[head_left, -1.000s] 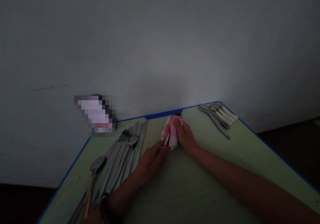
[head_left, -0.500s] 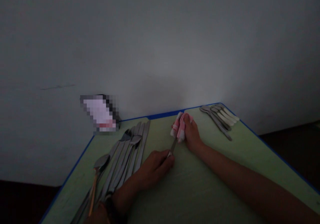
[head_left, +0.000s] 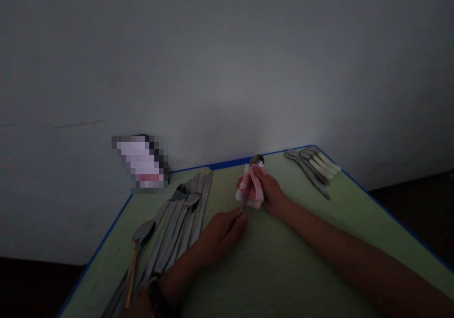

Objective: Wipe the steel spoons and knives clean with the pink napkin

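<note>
My left hand (head_left: 223, 235) is closed on the handle end of a metal spoon (head_left: 257, 160), which points away from me, its bowl near the far table edge. Wrapped about the spoon's upper handle is a pink and white cloth (head_left: 252, 190), pinched in my right hand (head_left: 271, 193). The spoon bowl sticks out beyond the cloth, and part of the handle shows between the two hands. Left of my left hand lies a row of metal cutlery (head_left: 177, 223), with spoon bowls and long flat handles; my left forearm hides its near end.
A spoon with a gold-coloured handle (head_left: 132, 273) lies at the left of the green table (head_left: 283, 270). At the far right are several spoons (head_left: 307, 171), some with white handles (head_left: 324, 164). A blurred-out phone-like object (head_left: 140, 159) leans on the wall (head_left: 227, 63).
The cloth in my right hand slid up over the spoon bowl, then back down the handle, so the bowl shows again. My left hand shifted slightly right and toward me, keeping the handle.
</note>
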